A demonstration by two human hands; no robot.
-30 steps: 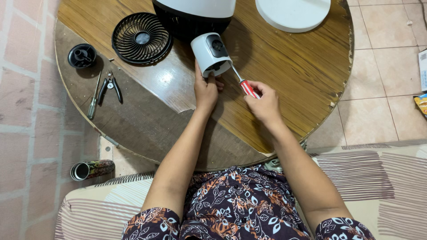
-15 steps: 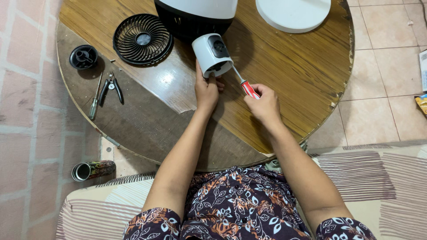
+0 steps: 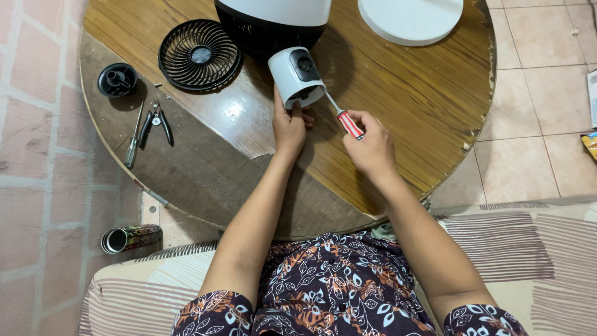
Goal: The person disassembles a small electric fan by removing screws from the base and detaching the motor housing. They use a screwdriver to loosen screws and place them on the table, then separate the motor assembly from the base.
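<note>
left hand (image 3: 289, 127) grip clamped on white fan neck (image 3: 296, 78) | right hand (image 3: 372, 148) grip wrapped round red screwdriver (image 3: 346, 119) | tip's in the neck's open end, on my counter (image 3: 404, 87)

A round wooden tabletop (image 3: 404, 87) fills the upper middle, its glossy veneer peeled away along the nine-to-six o'clock edge, leaving dull bare board (image 3: 186, 168). Light glares off the varnish near the centre. At nine o'clock the floor is reddish brick paving (image 3: 37, 155); at three o'clock it turns to pale square tiles (image 3: 547, 93). Along six o'clock runs a cream sofa with grey-brown stripes (image 3: 535, 261). A metal can (image 3: 129, 238) lies on its side at eight o'clock.
</note>
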